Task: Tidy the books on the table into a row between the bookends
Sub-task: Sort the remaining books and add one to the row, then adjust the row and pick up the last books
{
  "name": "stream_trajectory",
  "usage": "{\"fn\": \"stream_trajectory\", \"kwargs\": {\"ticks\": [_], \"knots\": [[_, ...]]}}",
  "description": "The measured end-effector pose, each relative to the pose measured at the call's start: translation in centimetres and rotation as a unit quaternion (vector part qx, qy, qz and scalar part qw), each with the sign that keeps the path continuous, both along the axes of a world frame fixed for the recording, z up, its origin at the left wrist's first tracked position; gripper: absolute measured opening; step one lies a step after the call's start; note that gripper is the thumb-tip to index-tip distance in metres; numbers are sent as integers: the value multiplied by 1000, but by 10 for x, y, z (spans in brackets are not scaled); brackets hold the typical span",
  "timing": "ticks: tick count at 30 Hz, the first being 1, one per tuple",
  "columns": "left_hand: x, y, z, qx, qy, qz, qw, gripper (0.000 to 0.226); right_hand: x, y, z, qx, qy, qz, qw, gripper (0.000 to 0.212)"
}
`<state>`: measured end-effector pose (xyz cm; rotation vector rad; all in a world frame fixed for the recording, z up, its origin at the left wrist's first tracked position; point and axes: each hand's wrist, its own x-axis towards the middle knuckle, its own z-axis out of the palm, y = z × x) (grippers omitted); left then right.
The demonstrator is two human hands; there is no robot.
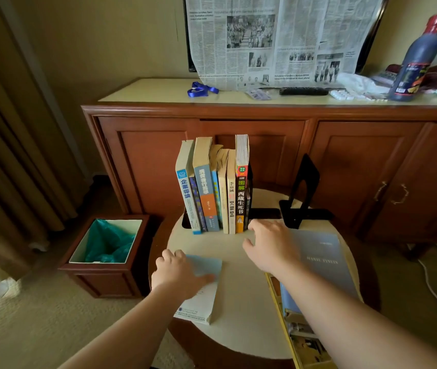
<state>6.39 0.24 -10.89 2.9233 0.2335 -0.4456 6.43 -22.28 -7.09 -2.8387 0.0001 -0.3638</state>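
Hands working among books on a round table [241,262].
Head view: the left hand [177,270] is resting on a pale book [204,286] lying flat, fingers curling over its far edge; the right hand [270,246] is hovering with fingers loosely spread beside the upright row [214,187], a black bookend [303,187] standing apart to the right.

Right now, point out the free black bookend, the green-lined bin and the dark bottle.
free black bookend [303,187], head view, upright plate.
green-lined bin [109,242], head view, green liner.
dark bottle [414,59], head view, body.
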Motion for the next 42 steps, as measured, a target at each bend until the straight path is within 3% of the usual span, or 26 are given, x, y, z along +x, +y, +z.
{"fn": "stream_trajectory", "kwargs": {"ticks": [4,7,9,11,15,17,20,27,31,38,40,42], "knots": [[2,1,8,-96,38,67,992,107,-4,1,7,36,-10,36,999,29],[4,4,20,-190,62,82,976,60,-7,7,14,36,-52,69,996,21],[5,3,31,-308,68,128,940,33,-15,14,22,46,-59,97,992,15],[2,0,49,-407,59,156,898,19,-27,26,29,83,12,116,990,17],[-3,-9,78,-501,31,110,858,12,-48,49,37,200,173,132,955,55],[-5,-16,86,-469,-16,63,881,9,-54,55,38,209,165,138,954,53],[-5,-26,88,-377,-89,-14,922,21,-54,52,35,173,113,82,975,38],[-3,-52,97,-270,-102,-81,954,16,-52,46,28,152,77,-21,985,44],[3,-59,86,-315,-72,-56,945,18,-50,40,27,184,117,6,976,54],[9,-56,95,-377,-53,-108,918,39,-35,27,31,149,96,-19,984,30],[20,-52,102,-329,-119,-136,927,33,-33,25,31,143,86,-33,985,18],[38,-48,107,-248,-219,-173,928,41,-31,21,30,139,73,-39,987,7]]}}
